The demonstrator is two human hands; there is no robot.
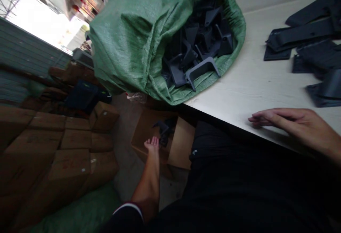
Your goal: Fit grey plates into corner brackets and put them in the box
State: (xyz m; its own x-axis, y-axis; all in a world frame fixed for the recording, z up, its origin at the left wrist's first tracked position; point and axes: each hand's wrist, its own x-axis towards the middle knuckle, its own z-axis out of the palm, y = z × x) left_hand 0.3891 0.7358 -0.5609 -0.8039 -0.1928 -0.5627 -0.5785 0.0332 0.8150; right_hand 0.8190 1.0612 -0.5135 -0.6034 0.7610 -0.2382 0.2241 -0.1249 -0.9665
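My left hand (152, 143) is low down at an open cardboard box (179, 144), palm up with its fingers stretched out and nothing in them. Just beyond its fingertips, dark grey plastic parts (165, 128) show inside the box, partly lost in shadow. On the white table's front edge, my right hand (289, 121) holds nothing, its fingers loosely extended. Nearest to that hand are several dark flat parts (303, 35) lying on the table, slightly blurred. A green woven sack (141, 33) lies on its side, its mouth showing many dark grey plastic brackets (198, 48).
The white table (239, 87) spans the upper right, and the sack overhangs its left end. Stacked cardboard cartons (71, 162) fill the floor at left, with a green sack (82, 208) below them. A dark blue container (82, 96) sits behind the cartons.
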